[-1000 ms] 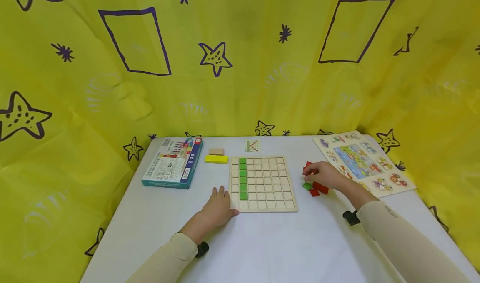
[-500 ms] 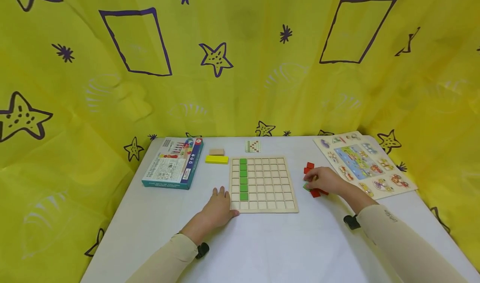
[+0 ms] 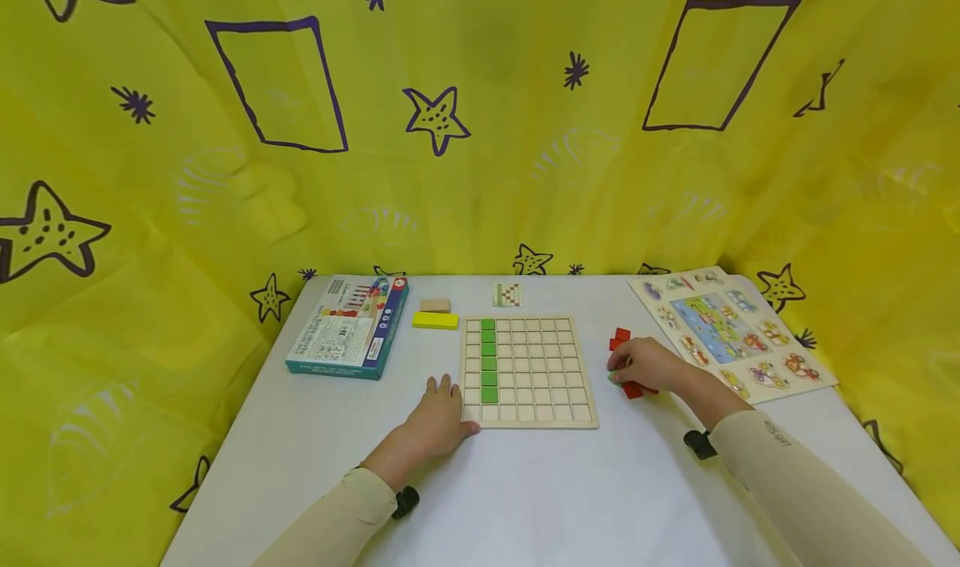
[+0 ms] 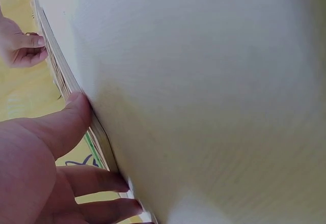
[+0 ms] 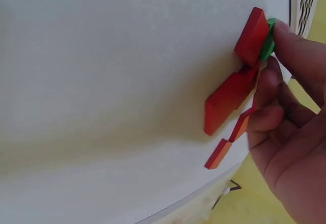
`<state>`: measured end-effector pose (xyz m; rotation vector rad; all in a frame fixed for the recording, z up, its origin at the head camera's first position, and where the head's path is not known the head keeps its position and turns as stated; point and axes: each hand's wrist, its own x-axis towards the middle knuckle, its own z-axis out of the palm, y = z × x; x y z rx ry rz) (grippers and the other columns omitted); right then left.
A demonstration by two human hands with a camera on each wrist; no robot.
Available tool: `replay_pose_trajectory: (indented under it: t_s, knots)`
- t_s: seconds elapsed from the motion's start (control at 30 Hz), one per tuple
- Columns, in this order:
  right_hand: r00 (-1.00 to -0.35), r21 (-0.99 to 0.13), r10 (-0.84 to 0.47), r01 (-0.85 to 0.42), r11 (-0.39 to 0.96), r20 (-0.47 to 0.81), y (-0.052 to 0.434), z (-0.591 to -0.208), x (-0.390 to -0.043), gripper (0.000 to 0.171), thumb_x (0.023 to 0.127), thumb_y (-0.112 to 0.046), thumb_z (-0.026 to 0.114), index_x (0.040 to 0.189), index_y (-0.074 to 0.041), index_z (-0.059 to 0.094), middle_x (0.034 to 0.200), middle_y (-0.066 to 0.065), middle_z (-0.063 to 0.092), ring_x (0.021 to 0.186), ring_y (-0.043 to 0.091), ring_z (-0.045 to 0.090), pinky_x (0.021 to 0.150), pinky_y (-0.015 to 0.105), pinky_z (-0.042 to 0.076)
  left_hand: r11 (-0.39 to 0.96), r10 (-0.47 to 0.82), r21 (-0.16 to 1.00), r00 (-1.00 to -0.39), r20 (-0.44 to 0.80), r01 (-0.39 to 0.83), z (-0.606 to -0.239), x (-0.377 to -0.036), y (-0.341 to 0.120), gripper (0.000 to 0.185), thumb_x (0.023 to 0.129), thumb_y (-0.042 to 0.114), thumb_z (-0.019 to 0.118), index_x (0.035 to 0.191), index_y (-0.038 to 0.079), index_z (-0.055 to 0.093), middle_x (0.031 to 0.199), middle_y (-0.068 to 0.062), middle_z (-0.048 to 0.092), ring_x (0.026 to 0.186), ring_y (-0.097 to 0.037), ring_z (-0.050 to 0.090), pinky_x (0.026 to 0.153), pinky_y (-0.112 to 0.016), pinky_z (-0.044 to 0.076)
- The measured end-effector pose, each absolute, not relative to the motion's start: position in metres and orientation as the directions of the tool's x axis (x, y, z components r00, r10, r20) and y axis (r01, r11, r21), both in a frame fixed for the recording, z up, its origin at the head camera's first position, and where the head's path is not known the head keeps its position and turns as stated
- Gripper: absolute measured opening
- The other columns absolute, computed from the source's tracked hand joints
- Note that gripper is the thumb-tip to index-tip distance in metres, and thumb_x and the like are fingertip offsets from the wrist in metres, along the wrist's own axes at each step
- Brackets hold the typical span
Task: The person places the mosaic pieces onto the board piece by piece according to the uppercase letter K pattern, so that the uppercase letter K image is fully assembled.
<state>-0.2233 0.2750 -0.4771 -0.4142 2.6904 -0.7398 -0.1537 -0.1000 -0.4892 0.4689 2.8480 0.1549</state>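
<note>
Small flat green square tile (image 3: 616, 375)

- Bare bench (image 3: 540, 500) is seen in front of the grid board (image 3: 528, 371), between both forearms.
- An open strip is left between board and red blocks (image 3: 633, 388).
- Right side is blocked by the picture puzzle (image 3: 731, 329).
- Left side is taken by the box (image 3: 348, 325); yellow block (image 3: 435, 320) and tan block (image 3: 435, 305) lie behind the board's left corner.
- The rear is closed by the yellow curtain (image 3: 480, 133).
</note>
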Motion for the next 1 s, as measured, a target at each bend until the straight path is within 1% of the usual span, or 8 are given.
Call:
replay_pose_trajectory:
  t_s: [0.13,0.23,0.5,0.63,0.77,0.9,1.0]
  knots:
    - [-0.91,-0.492,-0.341,-0.191,0.85,-0.236,0.269,-0.471,-0.22,0.015,0.087,-0.009,0.078,0.1,-0.003,0.074,0.093,0.002,0.07,0.086,0.02,0.059,0.084,0.042,0.053,0.943,0.322,0.156,-0.919,-0.226,0.292,-0.49,-0.153,-0.1,0.082,0.094,0.048,0.067,0.143,-0.014,0.045,0.152,-0.033,0.036,0.141,-0.051,0.033,0.113,-0.051,0.036]
    - [-0.913,-0.475,-0.338,-0.199,0.857,-0.227,0.266,-0.47,-0.219,0.017,0.087,-0.008,0.079,0.101,-0.002,0.073,0.093,0.003,0.07,0.085,0.02,0.06,0.084,0.042,0.054,0.944,0.319,0.163,-0.92,-0.226,0.287,-0.489,-0.153,-0.1,0.082,0.093,0.048,0.067,0.143,-0.013,0.044,0.152,-0.033,0.036,0.141,-0.051,0.033,0.113,-0.051,0.036]
    - [-0.921,-0.449,-0.329,-0.208,0.869,-0.21,0.26,-0.47,-0.217,0.018,0.086,-0.008,0.08,0.101,-0.003,0.072,0.092,0.002,0.068,0.083,0.02,0.058,0.081,0.04,0.054,0.946,0.31,0.169,-0.922,-0.234,0.276,-0.489,-0.152,-0.1,0.082,0.093,0.047,0.068,0.144,-0.012,0.044,0.154,-0.032,0.034,0.142,-0.05,0.031,0.113,-0.051,0.036]
    - [-0.919,-0.459,-0.341,-0.221,0.86,-0.197,0.259,-0.47,-0.218,0.017,0.085,-0.007,0.081,0.099,-0.002,0.073,0.092,0.003,0.069,0.083,0.021,0.058,0.079,0.04,0.054,0.947,0.307,0.17,-0.921,-0.24,0.272,-0.489,-0.153,-0.099,0.082,0.094,0.047,0.067,0.145,-0.012,0.042,0.154,-0.032,0.033,0.142,-0.05,0.03,0.113,-0.051,0.035]
    - [-0.913,-0.466,-0.358,-0.235,0.853,-0.195,0.261,-0.469,-0.22,0.013,0.084,-0.006,0.081,0.096,-0.004,0.077,0.091,0.002,0.071,0.084,0.021,0.058,0.078,0.038,0.054,0.945,0.311,0.179,-0.921,-0.236,0.273,-0.489,-0.154,-0.1,0.082,0.094,0.047,0.067,0.145,-0.013,0.043,0.154,-0.033,0.034,0.142,-0.051,0.03,0.114,-0.051,0.035]
    - [-0.899,-0.469,-0.4,-0.281,0.837,-0.177,0.263,-0.465,-0.224,0.008,0.083,-0.007,0.081,0.091,-0.007,0.078,0.086,-0.001,0.071,0.081,0.019,0.058,0.073,0.035,0.053,0.944,0.31,0.19,-0.92,-0.239,0.269,-0.49,-0.154,-0.1,0.082,0.094,0.047,0.067,0.145,-0.013,0.043,0.154,-0.032,0.034,0.142,-0.051,0.03,0.113,-0.051,0.035]
    - [-0.895,-0.487,-0.422,-0.306,0.818,-0.147,0.263,-0.461,-0.227,0.006,0.084,-0.007,0.08,0.089,-0.008,0.078,0.085,-0.002,0.072,0.08,0.018,0.059,0.073,0.035,0.053,0.945,0.306,0.193,-0.921,-0.243,0.263,-0.489,-0.154,-0.1,0.082,0.094,0.047,0.067,0.145,-0.012,0.043,0.154,-0.032,0.034,0.142,-0.05,0.03,0.112,-0.051,0.036]
